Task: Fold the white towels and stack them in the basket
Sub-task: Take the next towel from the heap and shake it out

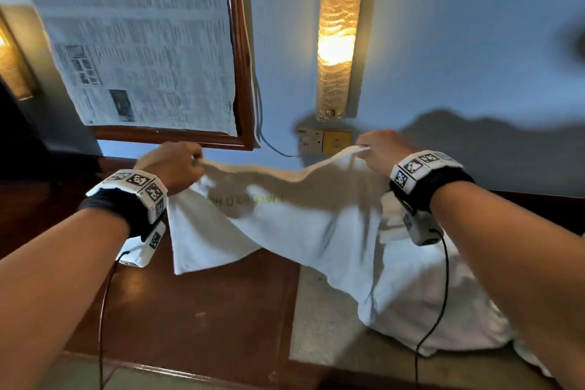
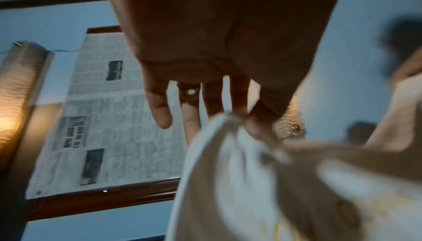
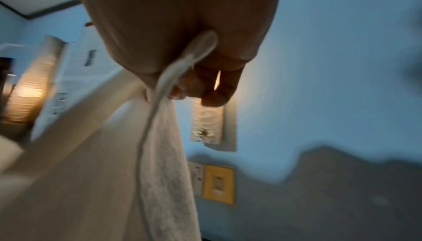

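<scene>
— Towel (image 1: 285,218) orientation?
— Stretched left to right, long axis level between the hands, top edge sagging in the middle, body hanging down toward the table (image 1: 190,310).

— Look of it?
— White, terry-textured, faint yellowish lettering near the top, blurred beyond reading. Lower right part draped onto a heap of white cloth (image 1: 443,310) on the table.

— Left hand (image 1: 172,166)?
— Raised before the blue wall (image 1: 459,41), pinching the left top corner between thumb and forefinger; in the wrist view remaining fingers (image 2: 160,107) extended, loosely spread.

— Right hand (image 1: 381,149)?
— Level with the left, well apart, fingers curled around the right corner, hem bunched in the fist.
</scene>
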The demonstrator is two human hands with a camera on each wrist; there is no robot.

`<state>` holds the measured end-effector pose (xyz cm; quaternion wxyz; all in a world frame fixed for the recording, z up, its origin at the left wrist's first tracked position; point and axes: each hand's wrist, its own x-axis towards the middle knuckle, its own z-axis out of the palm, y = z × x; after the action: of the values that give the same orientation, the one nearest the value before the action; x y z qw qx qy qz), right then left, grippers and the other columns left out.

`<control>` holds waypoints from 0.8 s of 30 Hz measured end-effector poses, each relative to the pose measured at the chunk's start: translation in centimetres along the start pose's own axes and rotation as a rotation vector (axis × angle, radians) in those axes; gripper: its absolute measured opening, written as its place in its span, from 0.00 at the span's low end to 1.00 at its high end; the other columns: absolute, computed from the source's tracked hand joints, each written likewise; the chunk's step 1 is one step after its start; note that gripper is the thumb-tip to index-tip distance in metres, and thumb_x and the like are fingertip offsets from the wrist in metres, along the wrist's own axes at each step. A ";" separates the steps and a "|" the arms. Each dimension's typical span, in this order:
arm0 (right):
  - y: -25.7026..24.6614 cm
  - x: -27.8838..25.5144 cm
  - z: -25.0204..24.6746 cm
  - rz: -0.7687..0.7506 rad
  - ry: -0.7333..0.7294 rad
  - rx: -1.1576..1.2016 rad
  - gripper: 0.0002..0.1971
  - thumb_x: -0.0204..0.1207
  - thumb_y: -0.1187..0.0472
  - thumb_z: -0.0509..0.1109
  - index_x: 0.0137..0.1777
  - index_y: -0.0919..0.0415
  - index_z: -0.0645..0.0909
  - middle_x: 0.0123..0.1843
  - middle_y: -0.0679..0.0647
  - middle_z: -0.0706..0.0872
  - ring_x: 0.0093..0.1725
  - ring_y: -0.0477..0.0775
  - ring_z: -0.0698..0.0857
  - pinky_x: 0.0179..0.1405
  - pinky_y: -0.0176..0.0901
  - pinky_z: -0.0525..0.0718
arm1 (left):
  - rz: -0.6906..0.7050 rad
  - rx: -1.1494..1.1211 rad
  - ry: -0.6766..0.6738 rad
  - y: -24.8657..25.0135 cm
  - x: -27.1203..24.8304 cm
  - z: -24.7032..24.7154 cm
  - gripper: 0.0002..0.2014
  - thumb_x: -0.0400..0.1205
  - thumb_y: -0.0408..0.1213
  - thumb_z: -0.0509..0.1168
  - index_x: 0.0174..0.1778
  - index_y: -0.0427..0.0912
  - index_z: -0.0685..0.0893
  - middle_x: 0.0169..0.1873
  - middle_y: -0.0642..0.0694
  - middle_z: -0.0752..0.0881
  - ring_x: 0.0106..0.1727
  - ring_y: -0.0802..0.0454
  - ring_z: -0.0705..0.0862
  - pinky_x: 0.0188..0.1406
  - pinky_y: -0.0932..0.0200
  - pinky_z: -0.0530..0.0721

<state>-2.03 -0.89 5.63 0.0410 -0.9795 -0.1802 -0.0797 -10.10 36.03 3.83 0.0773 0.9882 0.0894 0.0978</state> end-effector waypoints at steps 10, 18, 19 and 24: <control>-13.4 0.6 2.4 -0.357 -0.079 -0.130 0.08 0.76 0.63 0.66 0.49 0.54 0.86 0.41 0.53 0.80 0.42 0.60 0.80 0.38 0.43 0.70 | 0.297 -0.245 -0.266 8.1 -0.3 9.0 0.22 0.79 0.66 0.64 0.60 0.55 0.81 0.55 0.50 0.88 0.55 0.47 0.85 0.58 0.47 0.83; -6.7 5.4 7.5 -0.171 -0.176 0.069 0.10 0.81 0.53 0.67 0.40 0.52 0.84 0.41 0.52 0.83 0.45 0.58 0.80 0.35 0.46 0.69 | 0.341 -0.464 -0.220 3.2 3.9 9.7 0.11 0.88 0.43 0.63 0.39 0.48 0.82 0.36 0.51 0.84 0.40 0.50 0.83 0.45 0.48 0.82; -6.1 5.9 8.1 -0.160 -0.152 0.116 0.10 0.81 0.53 0.67 0.44 0.53 0.88 0.42 0.52 0.84 0.46 0.58 0.80 0.38 0.45 0.69 | 0.337 -0.475 -0.227 2.5 4.3 9.5 0.11 0.88 0.43 0.63 0.40 0.47 0.84 0.37 0.49 0.85 0.42 0.49 0.84 0.45 0.47 0.82; -8.5 8.3 11.2 -0.163 0.123 0.589 0.10 0.77 0.63 0.70 0.36 0.66 0.85 0.33 0.55 0.86 0.36 0.57 0.81 0.36 0.50 0.72 | 0.252 -0.531 -0.229 0.9 6.1 9.7 0.14 0.87 0.49 0.64 0.45 0.44 0.88 0.42 0.45 0.89 0.47 0.44 0.87 0.52 0.40 0.84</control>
<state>4.14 11.09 -3.57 0.3273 -0.9012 -0.2708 -0.0864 -2.10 35.05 -4.32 0.3296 0.9413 -0.0718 0.0147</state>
